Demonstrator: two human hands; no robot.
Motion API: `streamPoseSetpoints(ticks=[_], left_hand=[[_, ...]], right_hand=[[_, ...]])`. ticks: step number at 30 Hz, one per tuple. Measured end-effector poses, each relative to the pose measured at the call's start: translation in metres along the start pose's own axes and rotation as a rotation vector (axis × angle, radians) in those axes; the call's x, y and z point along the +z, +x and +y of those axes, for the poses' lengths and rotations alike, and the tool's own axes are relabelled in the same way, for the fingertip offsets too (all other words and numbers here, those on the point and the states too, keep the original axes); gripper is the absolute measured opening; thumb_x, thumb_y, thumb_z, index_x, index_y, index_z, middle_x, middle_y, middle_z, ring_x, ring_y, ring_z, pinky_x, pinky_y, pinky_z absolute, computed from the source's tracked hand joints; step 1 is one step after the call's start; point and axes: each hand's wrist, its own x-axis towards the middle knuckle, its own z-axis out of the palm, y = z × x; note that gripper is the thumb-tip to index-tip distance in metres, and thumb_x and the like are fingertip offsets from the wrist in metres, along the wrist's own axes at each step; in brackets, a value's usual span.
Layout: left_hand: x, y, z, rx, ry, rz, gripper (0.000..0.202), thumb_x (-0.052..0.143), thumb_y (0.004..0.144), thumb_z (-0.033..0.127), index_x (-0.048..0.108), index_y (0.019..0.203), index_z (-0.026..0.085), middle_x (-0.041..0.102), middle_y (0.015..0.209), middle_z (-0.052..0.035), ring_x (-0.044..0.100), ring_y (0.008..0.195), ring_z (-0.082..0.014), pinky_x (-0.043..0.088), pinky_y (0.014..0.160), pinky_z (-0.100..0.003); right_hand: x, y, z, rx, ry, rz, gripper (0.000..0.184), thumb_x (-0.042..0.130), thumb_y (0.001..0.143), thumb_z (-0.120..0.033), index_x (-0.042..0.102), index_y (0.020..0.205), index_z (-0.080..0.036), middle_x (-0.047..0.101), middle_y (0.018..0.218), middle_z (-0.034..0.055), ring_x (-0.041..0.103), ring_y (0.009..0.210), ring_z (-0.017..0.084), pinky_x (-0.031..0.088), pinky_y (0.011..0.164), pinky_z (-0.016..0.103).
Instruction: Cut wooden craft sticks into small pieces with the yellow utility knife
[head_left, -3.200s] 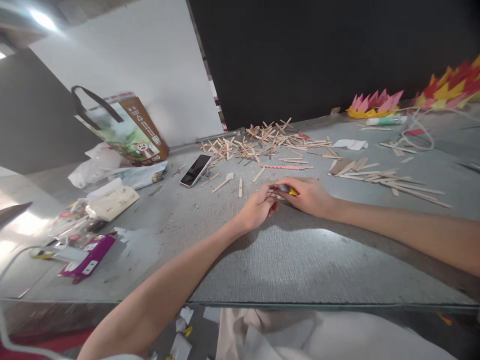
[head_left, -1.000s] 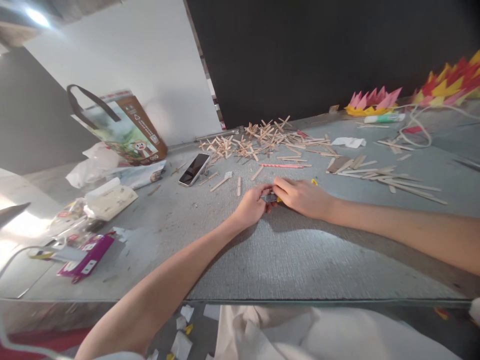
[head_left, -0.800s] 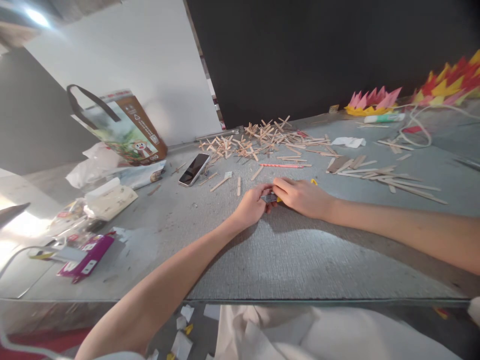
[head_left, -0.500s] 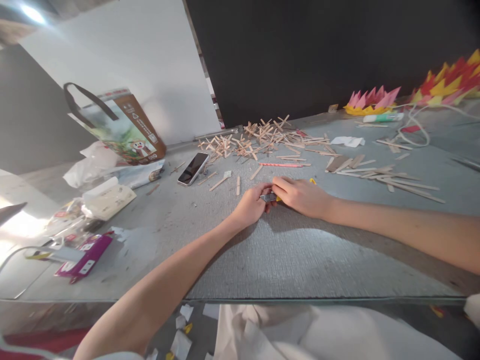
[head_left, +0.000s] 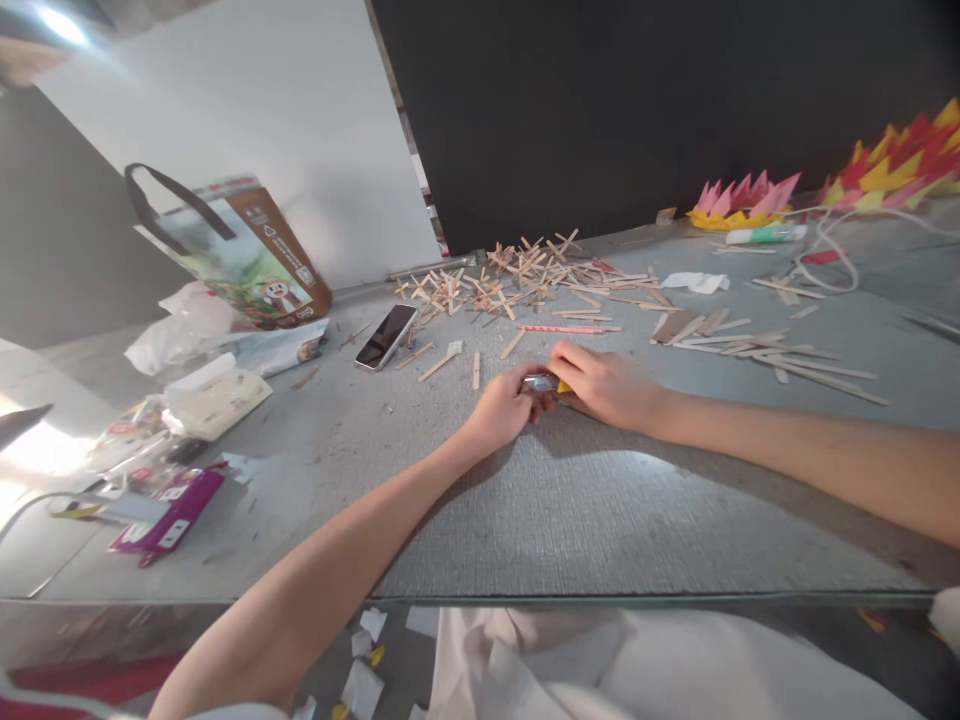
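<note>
Above the middle of the grey table, my two hands meet. My right hand (head_left: 611, 388) is closed around a yellow-handled metal tool (head_left: 541, 383); its short silver head points left, and most of the handle is hidden in my palm. The exact kind of tool does not show. My left hand (head_left: 504, 405) is closed at the tool's head, thumb and fingers pressed together; whatever it pinches is too small or hidden to name. Just beyond them lie loose wooden craft sticks (head_left: 476, 371) and a pink patterned strip (head_left: 562, 329).
A heap of crossed craft sticks (head_left: 517, 275) lies at the back, with more sticks (head_left: 772, 352) at right. A phone (head_left: 386, 338), a paper bag (head_left: 255, 255) and a purple packet (head_left: 171, 515) are on the left. Pink-yellow folded paper (head_left: 742, 205) and a glue stick (head_left: 766, 234) sit back right.
My right hand has shifted slightly, its fingers lifting a little, and the tool's silver head has turned and shows more. My left hand stays nearly in place.
</note>
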Motion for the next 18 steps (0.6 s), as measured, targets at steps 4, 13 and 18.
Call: streamPoseSetpoints(ticks=[4,13,18], left_hand=[[0.0018,0.0017,0.0006,-0.013,-0.064,0.049,0.035,0.045,0.096,0.014,0.068,0.123,0.01,0.067,0.068,0.0007,0.055,0.048,-0.0083,0.04,0.05,-0.021],[-0.0003,0.0052,0.0031,-0.086,-0.229,0.22,0.024,0.042,0.105,0.012,0.063,0.117,0.013,0.069,0.072,0.0018,0.057,0.044,-0.0069,0.038,0.045,-0.02],[-0.0028,0.005,0.0051,-0.117,-0.307,0.254,0.019,0.045,0.105,0.013,0.062,0.112,0.014,0.068,0.071,0.0018,0.058,0.044,-0.0073,0.038,0.045,-0.02]], right_hand=[[0.0056,-0.0033,0.0037,0.064,0.19,0.103,0.021,0.057,0.105,-0.031,0.066,0.113,-0.014,0.062,0.109,0.0122,0.058,0.076,0.018,0.04,0.056,0.028],[0.0048,-0.003,0.0046,0.062,0.293,0.097,0.014,0.061,0.099,-0.027,0.062,0.109,-0.017,0.061,0.11,0.0115,0.058,0.081,0.019,0.043,0.062,0.029],[0.0042,-0.0029,0.0056,0.058,0.322,0.08,0.011,0.061,0.098,-0.026,0.06,0.105,-0.019,0.061,0.111,0.0112,0.057,0.08,0.019,0.043,0.063,0.028]])
